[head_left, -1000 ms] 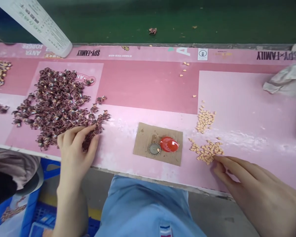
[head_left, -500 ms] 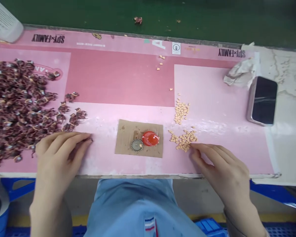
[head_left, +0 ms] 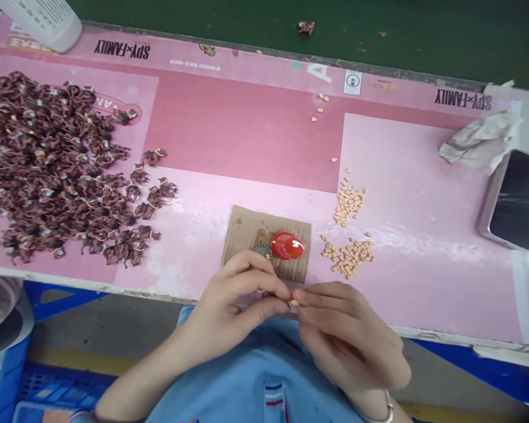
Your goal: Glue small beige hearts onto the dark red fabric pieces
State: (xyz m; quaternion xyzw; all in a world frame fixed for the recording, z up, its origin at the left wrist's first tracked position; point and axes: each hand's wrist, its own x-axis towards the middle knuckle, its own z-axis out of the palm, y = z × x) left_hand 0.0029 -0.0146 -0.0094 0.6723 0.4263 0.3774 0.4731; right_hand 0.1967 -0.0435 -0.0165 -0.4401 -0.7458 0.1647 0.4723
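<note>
My left hand [head_left: 242,299] and my right hand [head_left: 352,335] meet fingertip to fingertip just above the table's front edge. A small tan piece [head_left: 295,302] shows at the tips of my right fingers, close to the left thumb. The left thumb and forefinger are pinched; whatever lies between them is hidden. Behind the hands lies a brown cardboard square [head_left: 242,229]. On it sit a glossy red oval dish [head_left: 287,245] and a bottle cap [head_left: 262,251], which my left fingers partly cover. To the right are two loose clusters of tan pieces [head_left: 349,257].
A large pile of small dark reddish-brown figures [head_left: 57,176] with tan bits covers the left side. A phone [head_left: 518,200] and crumpled paper [head_left: 480,141] lie at right. A white bottle [head_left: 48,23] is at the back left; one figure [head_left: 306,27] rests on the green surface.
Both hands have come together at the middle front, the left from beside the dark pile, the right from the tan pieces. The camera view has shifted and tilted slightly.
</note>
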